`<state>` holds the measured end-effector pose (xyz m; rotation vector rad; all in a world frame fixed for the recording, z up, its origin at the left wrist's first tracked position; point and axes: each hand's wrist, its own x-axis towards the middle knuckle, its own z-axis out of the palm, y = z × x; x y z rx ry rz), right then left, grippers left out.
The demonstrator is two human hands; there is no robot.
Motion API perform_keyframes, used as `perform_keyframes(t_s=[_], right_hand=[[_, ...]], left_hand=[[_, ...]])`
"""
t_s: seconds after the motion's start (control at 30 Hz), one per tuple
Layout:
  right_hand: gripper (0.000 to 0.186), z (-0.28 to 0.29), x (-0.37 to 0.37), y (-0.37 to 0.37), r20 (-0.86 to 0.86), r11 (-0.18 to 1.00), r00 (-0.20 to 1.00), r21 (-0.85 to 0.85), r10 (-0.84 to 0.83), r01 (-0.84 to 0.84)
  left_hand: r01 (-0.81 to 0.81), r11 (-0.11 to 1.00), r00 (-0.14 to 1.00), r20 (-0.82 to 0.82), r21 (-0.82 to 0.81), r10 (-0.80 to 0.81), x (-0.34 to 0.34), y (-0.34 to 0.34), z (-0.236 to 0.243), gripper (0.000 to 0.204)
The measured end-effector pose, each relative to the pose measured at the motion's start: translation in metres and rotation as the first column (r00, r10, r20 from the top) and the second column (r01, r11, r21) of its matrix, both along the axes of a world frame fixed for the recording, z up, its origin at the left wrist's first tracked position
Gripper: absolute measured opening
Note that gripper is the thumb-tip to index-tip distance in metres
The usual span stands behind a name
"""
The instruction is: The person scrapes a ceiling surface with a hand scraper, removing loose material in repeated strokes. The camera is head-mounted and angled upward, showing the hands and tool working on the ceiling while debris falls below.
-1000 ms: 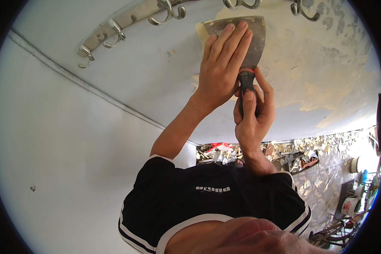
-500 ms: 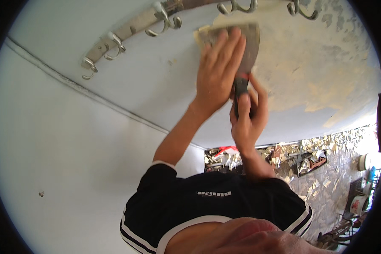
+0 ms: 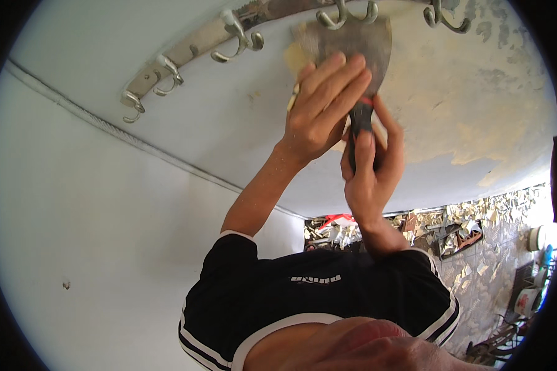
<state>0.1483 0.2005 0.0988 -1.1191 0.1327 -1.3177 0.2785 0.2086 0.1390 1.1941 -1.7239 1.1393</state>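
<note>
A wide scraper (image 3: 371,52) with a black and red handle lies with its blade against the wall, its far edge just behind a metal hook. Wrapped around the handle is my right hand (image 3: 374,170), thumb along the top. My left hand (image 3: 319,114) rests on the lower blade with its fingers stretched out. Beside its thumb side is a small pale paint flake (image 3: 294,98). Yellowish, scraped wall (image 3: 433,117) shows right of the blade, while grey-white paint (image 3: 229,123) covers the wall to the left.
A metal rail (image 3: 198,46) with several coat hooks crosses the wall above my hands. On the left stands an adjoining white wall (image 3: 105,216). Paint chips (image 3: 476,213) litter the floor below, around a dark tray (image 3: 461,241); a white bucket (image 3: 526,301) stands at right.
The scraper and both hands have shifted slightly right, with the blade farther up toward the hooks. My left fingertips sit lower on the blade. A flake now shows beside my left hand.
</note>
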Motion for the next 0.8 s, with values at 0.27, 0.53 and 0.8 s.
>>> perform_keyframes(t_s=[0.27,0.53,0.8], right_hand=[[0.044,0.008,-0.007,-0.002,-0.041,1.000,0.999,0.000,-0.004,0.004],[0.044,-0.005,-0.017,-0.007,-0.129,1.000,0.991,-0.010,-0.031,0.030],[0.043,-0.065,-0.059,-0.016,-0.498,0.935,0.820,-0.336,-0.282,0.118]], left_hand=[[0.041,0.993,0.996,-0.078,-0.114,-0.050,-0.010,-0.021,0.001,0.032],[-0.033,0.996,0.997,-0.073,-0.077,0.028,-0.015,-0.021,-0.022,0.031],[-0.122,0.986,0.935,-0.322,0.111,0.152,-0.053,0.001,-0.134,0.055]])
